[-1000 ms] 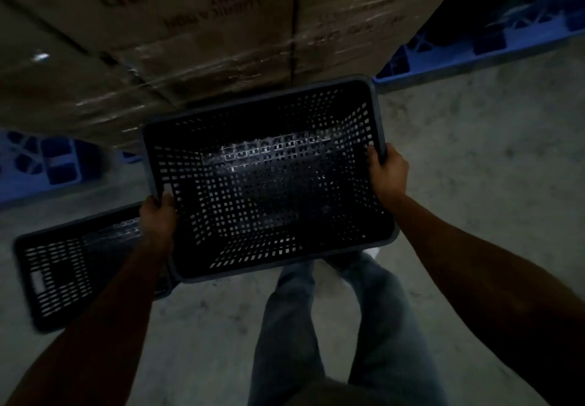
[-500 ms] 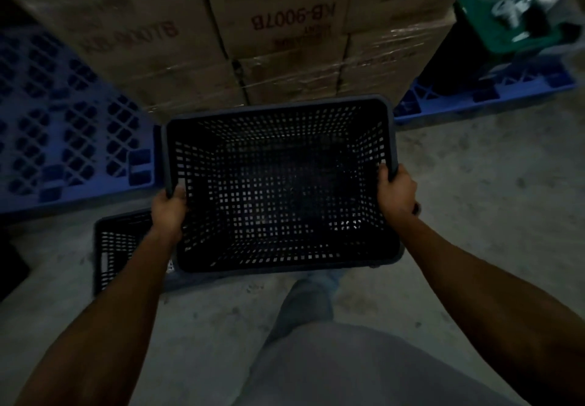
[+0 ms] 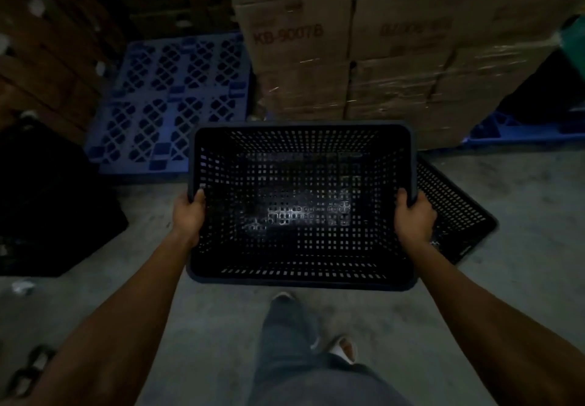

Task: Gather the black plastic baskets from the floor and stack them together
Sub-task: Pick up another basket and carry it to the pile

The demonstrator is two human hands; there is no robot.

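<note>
Above the concrete floor [image 3: 522, 190], the black basket [image 3: 300, 203] hangs level, left hand [image 3: 189, 215] and right hand [image 3: 414, 215] clamped on opposite rims. Judged light, rigid; rim grip suits. A second basket [image 3: 456, 212] lies behind.

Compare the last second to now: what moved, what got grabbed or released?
The second basket on the floor showed left of the held basket before; now it shows at its right, partly behind it. The blue pallet has come into view at left. Nothing grabbed or released: left hand and right hand still grip the side rims.
</note>
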